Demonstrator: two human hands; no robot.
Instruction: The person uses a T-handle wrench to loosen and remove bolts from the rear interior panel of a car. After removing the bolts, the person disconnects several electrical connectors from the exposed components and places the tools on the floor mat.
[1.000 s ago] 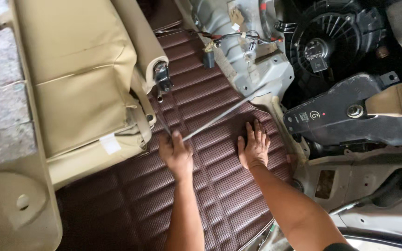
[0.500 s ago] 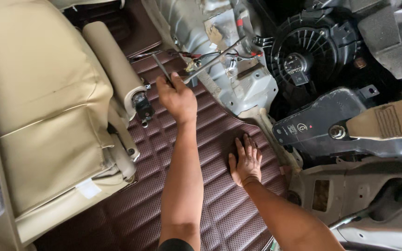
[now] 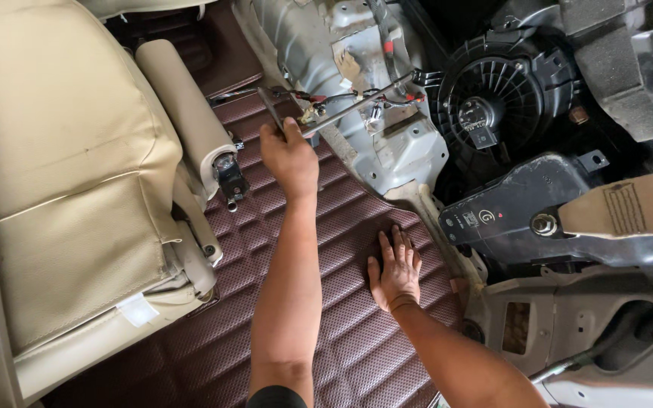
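Observation:
My left hand (image 3: 290,157) is stretched far forward and closed around the handle of a long metal T-handle wrench (image 3: 357,106). The wrench's shaft runs up and right toward the bare metal centre tunnel (image 3: 410,151). My right hand (image 3: 394,268) lies flat, fingers spread, on the dark red quilted floor mat (image 3: 228,332), close to the tunnel's lower edge. It holds nothing.
A beige car seat (image 3: 62,189) fills the left side, its rolled bolster and black bracket (image 3: 230,177) next to my left hand. A round black blower fan (image 3: 493,98) and black housing (image 3: 508,211) sit at the right, with loose wires (image 3: 341,98) on the tunnel.
My left hand took hold of the wrench on the mat and carried it forward to the tunnel. My right hand stayed flat on the mat. The view shifted forward.

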